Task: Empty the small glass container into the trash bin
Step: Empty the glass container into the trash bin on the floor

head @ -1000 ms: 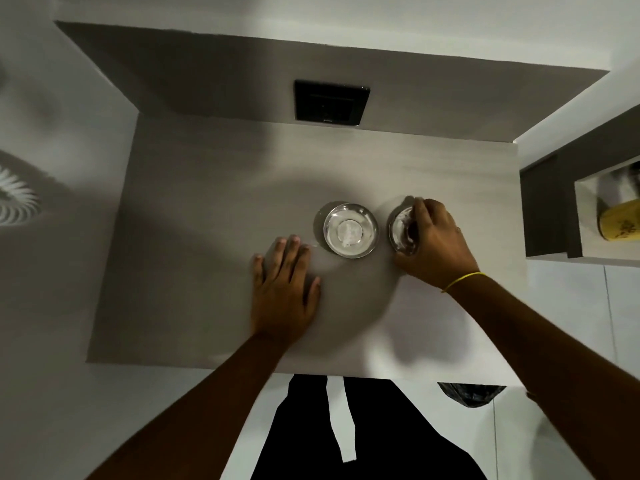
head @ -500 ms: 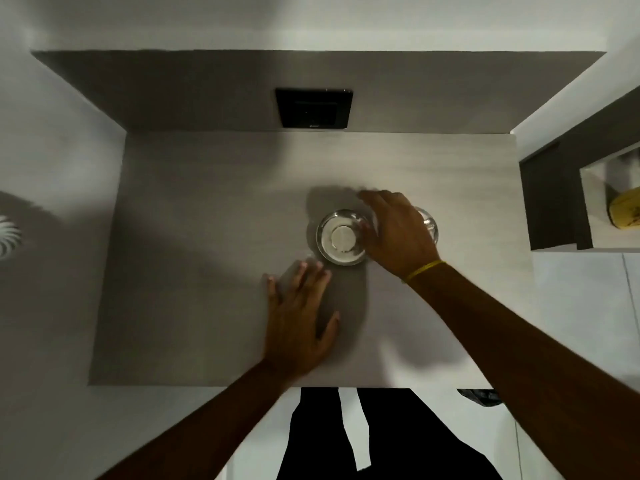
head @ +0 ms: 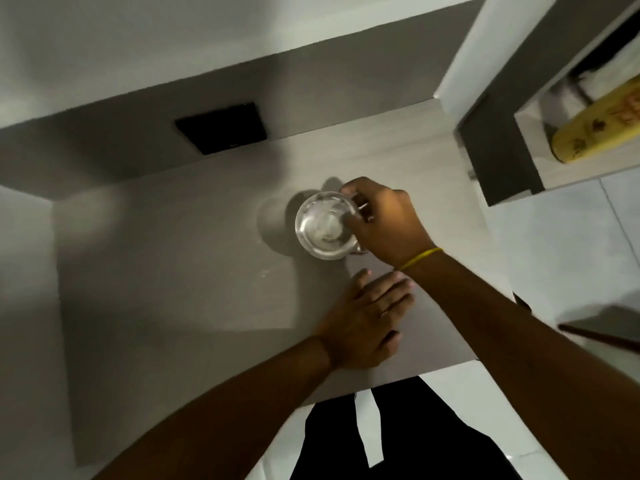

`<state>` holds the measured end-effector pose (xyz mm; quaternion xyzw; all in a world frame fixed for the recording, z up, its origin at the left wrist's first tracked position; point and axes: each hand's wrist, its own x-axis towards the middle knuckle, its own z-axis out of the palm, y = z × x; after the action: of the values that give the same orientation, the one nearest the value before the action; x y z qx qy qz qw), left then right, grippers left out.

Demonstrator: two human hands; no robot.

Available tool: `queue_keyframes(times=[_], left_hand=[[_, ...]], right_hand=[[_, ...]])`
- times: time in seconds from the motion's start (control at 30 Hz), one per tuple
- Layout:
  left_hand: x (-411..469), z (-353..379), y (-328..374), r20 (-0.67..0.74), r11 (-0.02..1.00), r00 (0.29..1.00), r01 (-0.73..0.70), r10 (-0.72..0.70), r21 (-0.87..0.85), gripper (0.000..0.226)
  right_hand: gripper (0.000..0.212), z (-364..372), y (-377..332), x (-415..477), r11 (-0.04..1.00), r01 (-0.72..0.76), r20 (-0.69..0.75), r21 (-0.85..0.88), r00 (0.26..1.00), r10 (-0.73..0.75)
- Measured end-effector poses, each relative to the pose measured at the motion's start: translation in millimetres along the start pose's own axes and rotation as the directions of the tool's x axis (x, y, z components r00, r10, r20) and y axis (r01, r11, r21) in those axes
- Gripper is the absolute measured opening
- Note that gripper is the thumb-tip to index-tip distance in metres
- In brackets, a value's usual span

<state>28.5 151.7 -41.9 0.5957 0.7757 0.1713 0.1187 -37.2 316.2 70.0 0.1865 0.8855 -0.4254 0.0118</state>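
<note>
While pinched on glass container [head: 325, 225], right grip [head: 384, 220].

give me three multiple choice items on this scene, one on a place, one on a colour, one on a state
1. Where is the left hand?
A. flat on the counter
B. inside the glass
C. on the shelf

2. What colour is the band on the right wrist?
A. red
B. yellow
C. blue

3. What is the right hand doing?
A. hanging free
B. resting flat
C. gripping the small glass container

Answers:
1 A, its palm lies on the counter, near the front edge.
2 B, a thin yellow band circles the wrist.
3 C, its fingers wrap the container's rim.
</note>
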Motion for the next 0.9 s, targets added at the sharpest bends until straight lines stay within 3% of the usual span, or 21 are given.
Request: queue_keyframes(times=[0.1, 0.2, 0.33, 0.43, 0.47, 0.57, 0.67, 0.77, 0.9], left_hand=[[0, 1, 2, 0.044, 0.999, 0.999, -0.029, 0.029, 0.018, 0.064], [2, -1, 4, 0.123, 0.992, 0.992, -0.026, 0.011, 0.121, 0.065], [1, -3, 3, 0.154, 0.986, 0.988, -0.035, 0.010, 0.164, 0.072], [-1, -1, 2, 0.152, 0.987, 0.988, -0.046, 0.023, 0.155, 0.072], [-3, -1, 1, 0.160, 0.985, 0.987, -0.045, 0.018, 0.165, 0.070], [0, 0, 1, 0.184, 0.969, 0.982, -0.082, 0.039, 0.232, 0.066], [2, -1, -2, 0.133, 0.959, 0.988, -0.109, 0.076, 0.261, 0.062], [7, 0, 3, 0.111, 0.955, 0.989, -0.121, 0.094, 0.270, 0.062], [22, -1, 10, 0.126, 0.950, 0.990, -0.092, 0.056, 0.298, 0.074]], right_hand=[[0.037, -50, 43, -42, 0.950, -0.127, -0.120, 0.284, 0.979, 0.166], [0.051, -100, 102, -98, 0.839, -0.208, -0.221, 0.503, 0.908, 0.357], [0.061, -152, 190, -186, 0.811, -0.335, -0.390, 0.479, 0.747, 0.539], [0.052, -162, 258, -239, 0.770, -0.436, -0.546, 0.465, 0.544, 0.637], [0.045, -159, 275, -249, 0.786, -0.459, -0.596, 0.414, 0.515, 0.616], [0.049, -139, 332, -265, 0.794, -0.585, -0.597, 0.163, 0.582, 0.552], [0.070, -109, 378, -255, 0.730, -0.654, -0.412, -0.200, 0.732, 0.543], [0.090, -84, 418, -247, 0.703, -0.534, -0.211, -0.470, 0.841, 0.498], [0.102, -62, 457, -233, 0.665, -0.415, -0.066, -0.621, 0.873, 0.483]])
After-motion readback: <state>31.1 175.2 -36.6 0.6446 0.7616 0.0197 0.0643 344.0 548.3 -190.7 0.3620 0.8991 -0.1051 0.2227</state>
